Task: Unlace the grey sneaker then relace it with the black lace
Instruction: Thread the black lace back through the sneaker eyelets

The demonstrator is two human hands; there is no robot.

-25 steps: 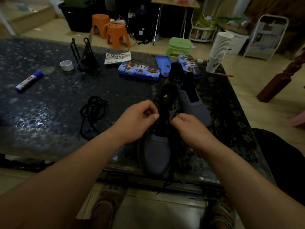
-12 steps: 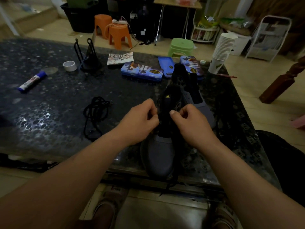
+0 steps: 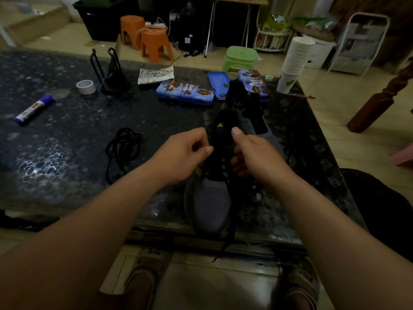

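Thumb and forefinger of the left hand [image 3: 183, 155] press together, seemingly nipping the lace [image 3: 229, 222] at the left eyelets. The right hand [image 3: 254, 153] curls round the tongue's right edge, thumb raised. Between them, equally near both, the grey sneaker [image 3: 210, 206] lies on the table [image 3: 67, 153], running lengthwise away from the person, toe nearest.

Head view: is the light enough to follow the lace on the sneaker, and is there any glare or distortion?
Head view: dim, so the lace merges with the dark tongue of the sneaker and shows clearly only where it hangs off the table. Head view: soft glare on the table at left. Head view: wide-angle bowing toward the edges; little blur.
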